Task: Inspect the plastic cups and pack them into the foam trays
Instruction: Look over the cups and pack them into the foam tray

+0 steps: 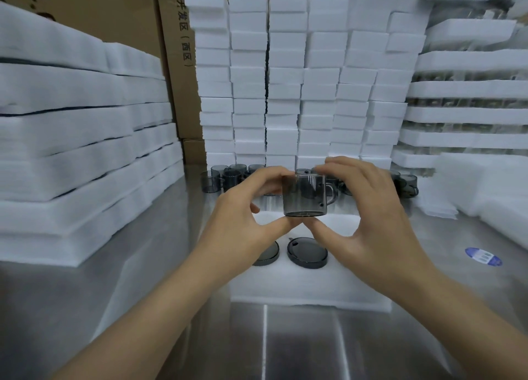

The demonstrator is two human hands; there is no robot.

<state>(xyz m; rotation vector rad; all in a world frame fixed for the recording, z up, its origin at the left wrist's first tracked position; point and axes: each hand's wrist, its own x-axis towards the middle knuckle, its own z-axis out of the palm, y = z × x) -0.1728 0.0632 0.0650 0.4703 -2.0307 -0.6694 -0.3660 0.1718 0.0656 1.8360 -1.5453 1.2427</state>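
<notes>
A smoky grey see-through plastic cup [304,195] with a small handle on its right side is held up above the table. My left hand [245,216] pinches it between thumb under its base and fingers at its rim. My right hand [363,208] grips it likewise from the right. Below the cup lies a white foam tray [308,282]; two dark cups [307,252] sit sunk in its pockets, one partly hidden by my left hand. Several more grey cups [225,176] stand in a row at the back of the table.
Tall stacks of white foam blocks [285,79] rise behind the row of cups. Foam sheets [71,156] are piled at the left, filled foam trays [468,93] at the right. Cardboard boxes [174,65] stand behind. A blue sticker [483,256] lies on the steel table [285,345].
</notes>
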